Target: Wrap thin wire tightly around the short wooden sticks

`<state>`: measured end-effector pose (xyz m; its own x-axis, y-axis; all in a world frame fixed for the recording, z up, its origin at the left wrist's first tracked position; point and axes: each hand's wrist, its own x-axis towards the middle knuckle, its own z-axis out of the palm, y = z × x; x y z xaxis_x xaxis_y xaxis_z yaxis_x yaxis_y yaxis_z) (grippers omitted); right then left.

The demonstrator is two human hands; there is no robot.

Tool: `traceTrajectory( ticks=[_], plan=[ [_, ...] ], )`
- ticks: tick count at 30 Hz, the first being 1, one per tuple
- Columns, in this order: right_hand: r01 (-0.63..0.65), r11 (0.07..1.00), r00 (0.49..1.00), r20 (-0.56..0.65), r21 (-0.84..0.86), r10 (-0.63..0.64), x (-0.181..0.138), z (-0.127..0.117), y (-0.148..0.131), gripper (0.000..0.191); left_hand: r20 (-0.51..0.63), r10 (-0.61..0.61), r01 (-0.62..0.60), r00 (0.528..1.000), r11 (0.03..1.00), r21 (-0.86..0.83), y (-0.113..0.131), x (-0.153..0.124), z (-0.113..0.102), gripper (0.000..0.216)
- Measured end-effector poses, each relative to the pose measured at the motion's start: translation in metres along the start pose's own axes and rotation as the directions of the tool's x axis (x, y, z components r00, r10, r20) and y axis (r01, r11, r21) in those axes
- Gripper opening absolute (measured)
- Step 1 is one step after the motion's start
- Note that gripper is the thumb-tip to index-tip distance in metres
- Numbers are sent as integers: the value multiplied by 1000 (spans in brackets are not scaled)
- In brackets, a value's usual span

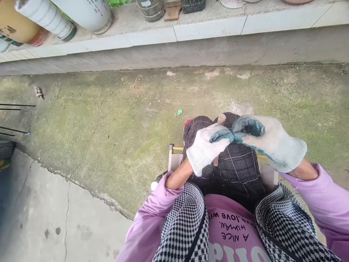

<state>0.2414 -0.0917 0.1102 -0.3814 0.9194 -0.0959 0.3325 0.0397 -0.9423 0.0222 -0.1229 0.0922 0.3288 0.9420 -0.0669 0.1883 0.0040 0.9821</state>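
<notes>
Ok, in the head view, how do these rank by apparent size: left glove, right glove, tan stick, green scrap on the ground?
1. right glove
2. left glove
3. tan stick, visible parts only; the left glove covers its middle
4. green scrap

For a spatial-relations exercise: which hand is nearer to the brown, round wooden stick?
Left. The white-and-teal fabric-gloved left hand covers the middle of the stick; the right hand, gloved alike, is off to its right.
</notes>
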Motion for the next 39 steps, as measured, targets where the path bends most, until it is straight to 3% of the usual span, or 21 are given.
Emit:
traceTrajectory(
  ticks=[5,7,11,13,15,17,22,26,29,33,36,39],
  plan=[
    [-83,971,972,234,222,30,4,-5,2,39,58,61,-61,996,998,-2,3,0,0,31],
    [-121,956,965,256,265,51,2,-7,3,39,50,56,-54,997,998,-29,3,1,1,23],
    [-169,909,981,153,382,118,-4,-9,10,40,-11,-47,45,999,989,-144,-2,0,6,17],
    [-138,881,988,1,453,154,-6,-9,15,40,-46,-135,122,990,969,-216,-6,-1,7,19],
    [-89,879,956,-208,468,208,-7,-7,19,34,-74,-235,205,969,937,-281,-10,-2,7,23],
    [-94,910,919,-316,403,235,-10,-2,22,23,-107,-308,258,946,907,-333,-13,-3,6,24],
    [-50,993,983,-171,106,68,-21,18,17,37,-126,-310,244,942,894,-375,-12,-1,5,16],
    [-21,988,958,-281,150,63,-21,27,9,22,-102,-260,211,960,915,-343,-11,0,6,13],
    [-4,980,937,-341,198,73,-19,27,7,21,-88,-243,202,966,921,-334,-8,-1,6,14],
    [7,996,924,-382,84,25,-21,21,12,23,-38,-291,267,956,916,-301,1,-1,3,17],
    [29,993,946,-319,-113,-64,-24,10,14,25,-41,-300,283,953,931,-228,7,0,-1,14],
    [94,936,970,-181,-339,-162,-25,-4,9,23,-52,-288,279,956,950,-141,11,1,-6,13]
  ],
)
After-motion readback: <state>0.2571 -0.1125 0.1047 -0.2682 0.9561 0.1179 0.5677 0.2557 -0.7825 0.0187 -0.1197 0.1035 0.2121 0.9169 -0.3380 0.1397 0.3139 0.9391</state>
